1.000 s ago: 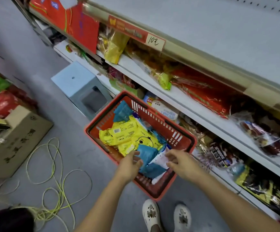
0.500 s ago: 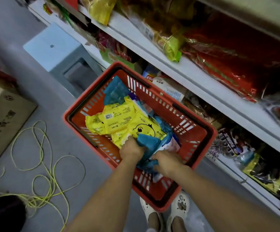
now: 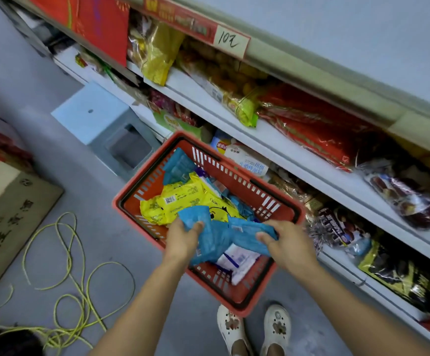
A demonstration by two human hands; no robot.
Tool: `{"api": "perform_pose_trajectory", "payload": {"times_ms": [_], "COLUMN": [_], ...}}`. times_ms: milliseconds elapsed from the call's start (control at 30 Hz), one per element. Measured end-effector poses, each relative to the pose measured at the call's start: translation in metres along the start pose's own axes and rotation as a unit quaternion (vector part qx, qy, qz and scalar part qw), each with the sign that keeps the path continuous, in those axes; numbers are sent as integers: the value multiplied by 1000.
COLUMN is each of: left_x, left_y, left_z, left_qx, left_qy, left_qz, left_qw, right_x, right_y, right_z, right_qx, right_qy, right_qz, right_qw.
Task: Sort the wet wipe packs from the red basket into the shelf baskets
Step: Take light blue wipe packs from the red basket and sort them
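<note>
Long white shelves along right, packed with snack bags. Grey floor below. Red basket on floor just beside lowest shelf, at person's feet. Yellow packs heaped mid-basket, white pack near front. Left hand pinches blue pack; right hand clamps another blue pack; both raised over basket.
</note>
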State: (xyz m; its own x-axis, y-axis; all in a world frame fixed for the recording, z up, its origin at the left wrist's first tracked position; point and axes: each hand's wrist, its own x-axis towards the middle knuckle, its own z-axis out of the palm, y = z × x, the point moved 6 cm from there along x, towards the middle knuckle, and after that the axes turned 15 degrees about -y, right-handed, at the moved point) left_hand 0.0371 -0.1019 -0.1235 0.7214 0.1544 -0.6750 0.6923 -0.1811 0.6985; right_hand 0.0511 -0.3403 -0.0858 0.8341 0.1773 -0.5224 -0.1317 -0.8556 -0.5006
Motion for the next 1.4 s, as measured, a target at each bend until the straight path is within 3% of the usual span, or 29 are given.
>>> {"api": "perform_pose_trajectory", "payload": {"times_ms": [100,200,267,333,467,567,667,733,800,900,1000,1300,1400], "left_x": [-33,-54,-68,-85,-119,-151,-181,-202,-227,-268,-302,-400,-421], "left_y": [11,33,57,84,129,162,187,201,214,227,242,275,285], "left_z": [26,56,74,91,127,163,206,237,273,331,388,581,621], "left_qx": [-122,-337,-374,-336,-267,-233,-209,-180,-161,-144,-129,-124,-117], "left_qy": [-65,-140,-199,-242,-247,-264,-276,-278,-288,-309,-320,-368,-375], "left_qz": [-11,-60,-48,1,96,143,177,199,218,227,250,275,279], "left_qw": [990,929,905,910,927,925,921,922,918,912,904,879,876], "right_x": [-29,-68,-93,-114,-152,-182,-214,-230,-248,-278,-311,-437,-482], "right_y": [-4,-16,-16,-9,23,67,110,134,159,201,244,410,464], "right_z": [-29,-57,-75,-94,-137,-170,-197,-214,-233,-268,-301,-410,-445], "right_qx": [56,91,48,11,-14,175,484,571,596,617,601,558,560], "right_qy": [97,178,216,246,310,339,294,220,181,184,191,279,363], "right_qz": [-44,-200,-282,-319,-253,-123,-60,-49,-59,-84,-89,-89,-81], "right_qw": [993,959,933,915,916,916,822,789,780,761,771,777,740]}}
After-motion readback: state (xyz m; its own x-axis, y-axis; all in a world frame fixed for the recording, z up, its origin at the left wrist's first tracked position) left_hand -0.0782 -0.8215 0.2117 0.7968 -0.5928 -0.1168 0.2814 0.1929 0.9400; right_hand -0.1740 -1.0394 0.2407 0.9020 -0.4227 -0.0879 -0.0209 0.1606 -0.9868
